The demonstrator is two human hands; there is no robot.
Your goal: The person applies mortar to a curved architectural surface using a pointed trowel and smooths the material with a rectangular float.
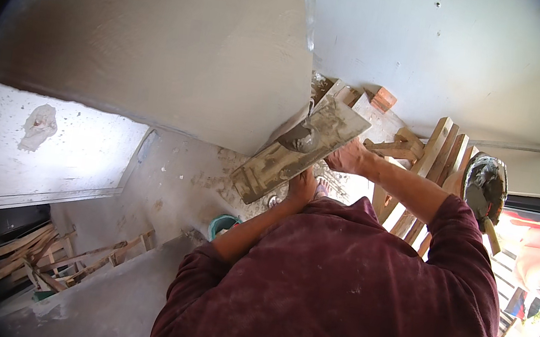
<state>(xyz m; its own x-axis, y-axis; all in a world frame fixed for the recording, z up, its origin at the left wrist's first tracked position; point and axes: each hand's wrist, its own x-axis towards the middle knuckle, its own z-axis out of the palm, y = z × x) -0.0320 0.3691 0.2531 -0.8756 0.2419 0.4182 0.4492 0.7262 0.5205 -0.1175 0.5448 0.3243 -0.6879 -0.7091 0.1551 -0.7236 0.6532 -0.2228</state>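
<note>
A long, flat plastering board (pixel 264 164), smeared with grey mortar, slants in front of my body below the plastered wall. On its upper face sits a wet lump of mortar (pixel 298 138). My left hand (pixel 302 185) is closed at its near edge, with the fingers mostly hidden beneath. Closed against the right part of the same edge is my right hand (pixel 348 157); the board covers its fingertips. The board's far side lies close to the bottom corner of the freshly coated grey wall (pixel 184 41).
At right, a mortar-filled bucket (pixel 486 187) with a wooden handle stands by a slatted wooden trestle (pixel 446 154). An orange brick (pixel 383 99) lies by the white wall (pixel 461 64). A teal bucket (pixel 223 225) stands left of my body. Scrap timber (pixel 60 257) is piled at lower left.
</note>
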